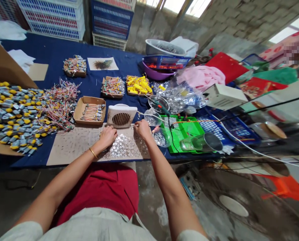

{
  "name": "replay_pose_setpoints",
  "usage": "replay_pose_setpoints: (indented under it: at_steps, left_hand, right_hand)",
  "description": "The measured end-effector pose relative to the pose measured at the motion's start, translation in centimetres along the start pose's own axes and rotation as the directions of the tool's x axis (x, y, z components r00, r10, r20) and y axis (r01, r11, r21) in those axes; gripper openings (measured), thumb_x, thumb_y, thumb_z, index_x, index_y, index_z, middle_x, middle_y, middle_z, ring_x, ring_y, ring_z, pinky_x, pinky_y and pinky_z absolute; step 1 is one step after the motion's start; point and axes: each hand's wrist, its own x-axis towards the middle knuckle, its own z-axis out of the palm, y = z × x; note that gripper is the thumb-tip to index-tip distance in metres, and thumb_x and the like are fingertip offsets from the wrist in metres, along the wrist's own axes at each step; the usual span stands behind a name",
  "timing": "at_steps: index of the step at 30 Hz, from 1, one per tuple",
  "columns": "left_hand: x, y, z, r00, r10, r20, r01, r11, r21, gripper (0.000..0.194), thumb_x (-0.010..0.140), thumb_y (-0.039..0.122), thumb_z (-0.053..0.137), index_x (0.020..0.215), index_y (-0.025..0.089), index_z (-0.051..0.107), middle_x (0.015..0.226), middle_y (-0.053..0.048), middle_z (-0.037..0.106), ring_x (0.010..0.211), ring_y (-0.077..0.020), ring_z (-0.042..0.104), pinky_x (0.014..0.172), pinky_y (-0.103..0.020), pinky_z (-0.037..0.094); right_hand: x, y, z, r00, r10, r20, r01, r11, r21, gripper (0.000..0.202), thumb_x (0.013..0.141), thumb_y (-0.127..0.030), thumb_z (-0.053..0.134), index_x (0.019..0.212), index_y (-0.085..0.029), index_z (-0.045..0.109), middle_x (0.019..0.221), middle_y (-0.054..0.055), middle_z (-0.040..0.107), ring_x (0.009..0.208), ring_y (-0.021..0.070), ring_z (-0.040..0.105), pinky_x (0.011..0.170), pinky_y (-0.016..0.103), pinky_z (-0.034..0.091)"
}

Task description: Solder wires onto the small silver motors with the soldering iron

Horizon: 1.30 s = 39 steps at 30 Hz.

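Note:
My left hand (108, 136) rests on a flat cardboard sheet (71, 144), its fingers curled together beside the left foot of a small pale box fan (122, 115). Whatever lies under those fingers is hidden. My right hand (142, 129) is at the fan's right side, thumb and fingers pinched; anything between them is too small to make out. Between both hands many small shiny metal discs (120, 145) are spread over the cardboard. A clear bowl of metal parts (161, 138) stands just right of my right wrist, with another clear bowl (152, 117) behind it.
Left are a heap of small motors (13, 117), wired parts (60, 107) and a cardboard tray (89, 111). Farther back sit boxes of wired parts (113, 87) and yellow pieces (139, 84). A green basket (175, 142), a soldering iron (161, 105) and loose cables are right.

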Motion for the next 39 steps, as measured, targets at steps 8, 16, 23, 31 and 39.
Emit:
replay_pose_setpoints:
  at_steps: [8,16,23,31,39]
  left_hand:
    - [-2.2,-0.8,-1.9,0.996,-0.014,-0.09,0.008,0.997,-0.074,0.021,0.092,0.029,0.053,0.1,0.017,0.069,0.1,-0.011,0.067,0.099,-0.0242,0.059,0.091,-0.036,0.044]
    - [-5.1,-1.0,-3.4,0.993,-0.024,-0.119,0.005,0.987,-0.158,0.022,0.094,0.028,0.051,0.101,0.017,0.068,0.099,-0.009,0.069,0.097,-0.0228,0.061,0.091,-0.034,0.045]
    - [-6.3,-1.6,-3.7,0.988,-0.048,-0.148,0.021,0.983,-0.184,0.021,0.094,0.028,0.051,0.102,0.019,0.068,0.101,-0.009,0.069,0.098,-0.0231,0.062,0.091,-0.035,0.046]
    - [-6.8,-2.0,-3.0,0.99,-0.034,-0.139,0.007,0.981,-0.193,0.02,0.094,0.028,0.053,0.1,0.018,0.069,0.097,-0.009,0.068,0.096,-0.0224,0.062,0.09,-0.034,0.046]
    - [-6.6,-2.6,-2.7,0.987,-0.098,-0.129,0.07,0.977,-0.202,0.02,0.092,0.026,0.055,0.102,0.017,0.07,0.1,-0.009,0.068,0.097,-0.0233,0.06,0.09,-0.036,0.044]
  right_hand:
    - [0.2,-0.5,0.3,0.991,-0.058,0.118,0.061,0.998,-0.02,0.023,0.088,-0.02,0.055,0.095,-0.017,0.077,0.097,0.015,0.074,0.091,0.0229,0.066,0.08,0.028,0.043]
    - [0.6,-0.8,-0.7,0.982,-0.129,0.137,0.132,0.991,-0.01,0.031,0.085,-0.01,0.051,0.099,-0.021,0.077,0.107,0.011,0.072,0.098,0.0202,0.063,0.084,0.024,0.04]
    - [-0.8,0.2,-0.9,0.98,-0.132,0.146,0.131,0.991,0.016,0.03,0.085,-0.012,0.051,0.096,-0.019,0.078,0.097,0.008,0.076,0.089,0.0178,0.065,0.077,0.021,0.04]
    - [-0.6,-0.5,-0.1,0.987,-0.099,0.126,0.101,0.995,-0.012,0.021,0.087,-0.027,0.059,0.092,-0.019,0.078,0.094,0.01,0.076,0.088,0.019,0.065,0.078,0.024,0.04]
    - [-2.0,-3.6,-0.4,0.986,-0.159,0.059,0.158,0.987,0.012,0.024,0.092,-0.023,0.055,0.091,-0.014,0.077,0.096,0.015,0.071,0.091,0.0227,0.06,0.084,0.029,0.039]
